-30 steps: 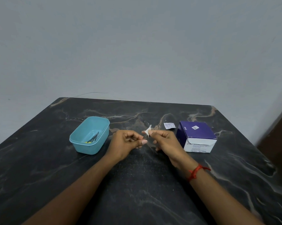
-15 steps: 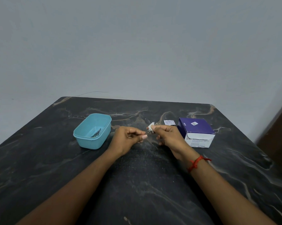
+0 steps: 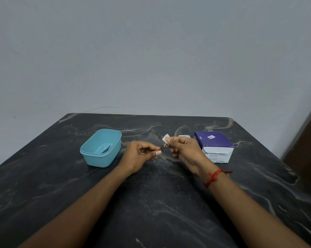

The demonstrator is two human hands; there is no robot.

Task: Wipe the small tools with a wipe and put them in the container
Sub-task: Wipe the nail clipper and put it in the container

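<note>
My left hand [image 3: 141,154] pinches one end of a small metal tool [image 3: 162,146] above the middle of the dark marble table [image 3: 151,203]. My right hand [image 3: 184,149] pinches a small white wipe [image 3: 165,138] folded over the tool's other end. A light blue plastic container [image 3: 101,148] stands to the left of my hands, with small dark tools [image 3: 106,149] lying on its bottom.
A purple and white box of wipes [image 3: 214,146] stands just right of my right hand. A torn white sachet [image 3: 184,136] lies behind it on the table. A grey wall rises behind the table's far edge.
The view has tilted slightly, so everything sits a little higher in the frame. My right hand has shifted the wipe along the tool's tip; both hands keep their hold.
</note>
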